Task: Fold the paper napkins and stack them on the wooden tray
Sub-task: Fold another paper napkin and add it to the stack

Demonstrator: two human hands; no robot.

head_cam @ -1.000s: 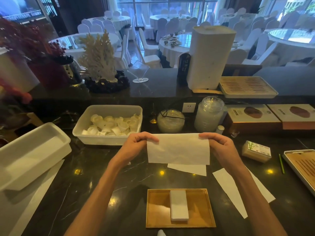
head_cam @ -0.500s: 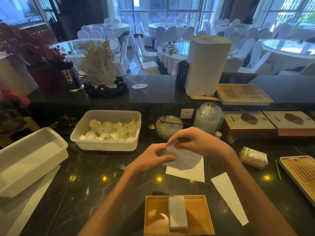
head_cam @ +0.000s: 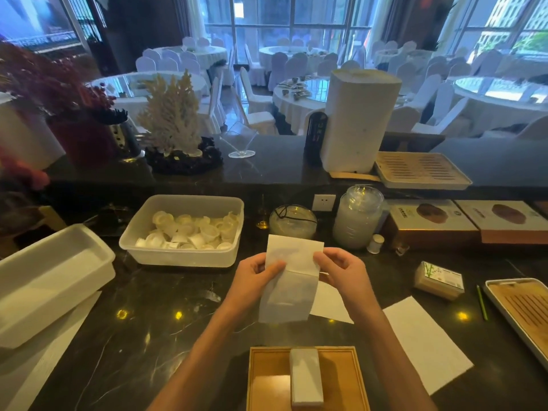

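Note:
I hold a white paper napkin (head_cam: 289,280) upright above the dark counter, folded into a tall narrow strip with a crease across its upper part. My left hand (head_cam: 252,277) pinches its left edge and my right hand (head_cam: 341,271) pinches its right edge. Below, at the near edge, sits the wooden tray (head_cam: 267,378) with a stack of folded napkins (head_cam: 305,376) lying in its middle. A flat unfolded napkin (head_cam: 424,342) lies on the counter to the right. Another flat napkin (head_cam: 330,304) lies partly hidden behind the held one.
A plastic tub of small white cups (head_cam: 184,229) stands behind my left hand. An empty white bin (head_cam: 50,280) is at left. A glass bowl (head_cam: 292,222), a jar (head_cam: 357,216), boxes (head_cam: 430,223), a small pack (head_cam: 440,280) and a slatted tray (head_cam: 525,315) stand at right.
The napkin was held wide between spread hands, then my hands came together folding it. Now it hangs as a narrow upright strip between both hands.

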